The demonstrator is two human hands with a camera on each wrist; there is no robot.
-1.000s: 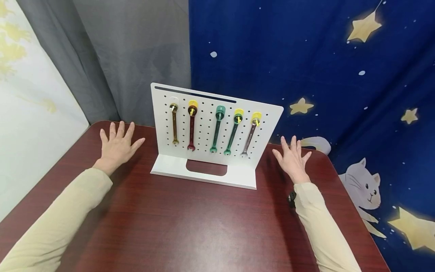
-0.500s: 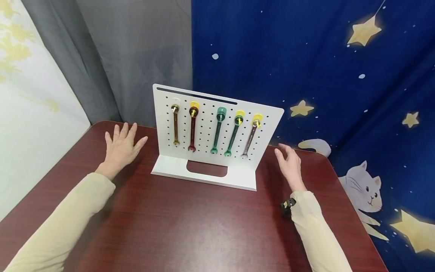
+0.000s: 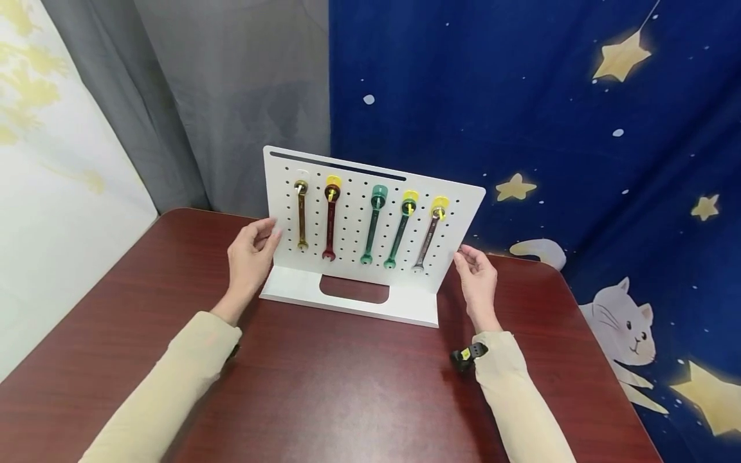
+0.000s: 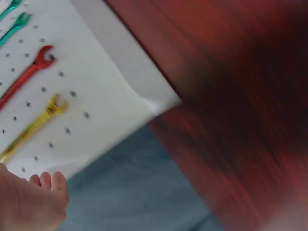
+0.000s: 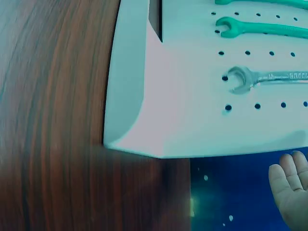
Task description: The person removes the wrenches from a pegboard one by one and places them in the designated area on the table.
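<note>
A white pegboard stand stands upright on the table. Combination wrenches hang from its hooks: a gold one, a red one, two green ones, the left green wrench and the right green wrench, and a silver one. My left hand is at the board's left edge, fingers loosely bent; contact is unclear. Beside the right edge is my right hand. In the right wrist view its fingers lie just off the edge, thumb hidden.
The dark red wooden table carries the stand. Behind it hang a grey curtain and a blue curtain with stars and a cat. Black wrist devices, such as the right one, sit by both cuffs.
Both hands, spread wide at first, have come inward to the board's side edges. Their fingers have drawn together and bent. The stand and its wrenches hold their places.
</note>
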